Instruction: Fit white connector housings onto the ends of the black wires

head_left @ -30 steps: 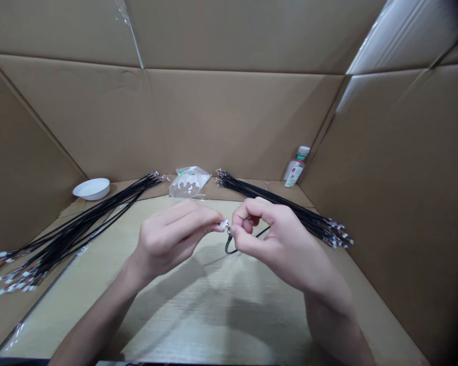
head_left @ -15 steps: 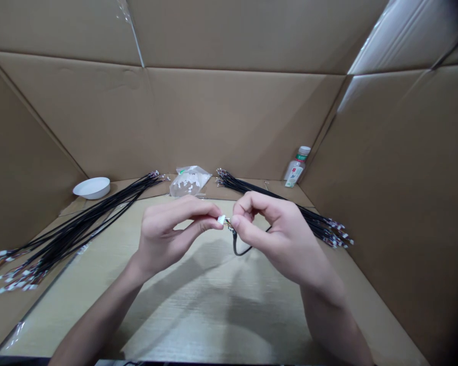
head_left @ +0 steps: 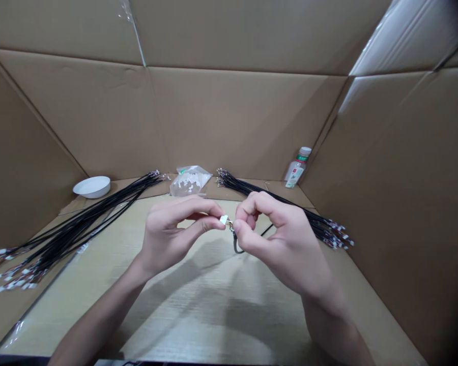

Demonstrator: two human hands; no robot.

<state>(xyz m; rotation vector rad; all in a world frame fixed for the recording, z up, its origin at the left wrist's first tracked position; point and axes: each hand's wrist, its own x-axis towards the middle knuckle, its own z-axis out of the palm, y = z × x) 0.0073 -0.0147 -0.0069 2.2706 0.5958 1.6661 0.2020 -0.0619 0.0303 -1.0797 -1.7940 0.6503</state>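
We worked over the desk (head_left: 198,305), walled in by cardboard (head_left: 244,117). A long bundle of black wires (head_left: 72,229) lay to the left, a second bundle (head_left: 290,208) to the right. Our left hand (head_left: 171,236) pinched a small white connector (head_left: 223,219) between thumb and forefinger. Our right hand (head_left: 282,244), just beside it, gripped a black wire (head_left: 236,246) whose end met the connector between both hands.

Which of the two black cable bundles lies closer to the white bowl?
The left cable bundle; its far end points near the white bowl, while the right cable bundle runs toward the bottle.
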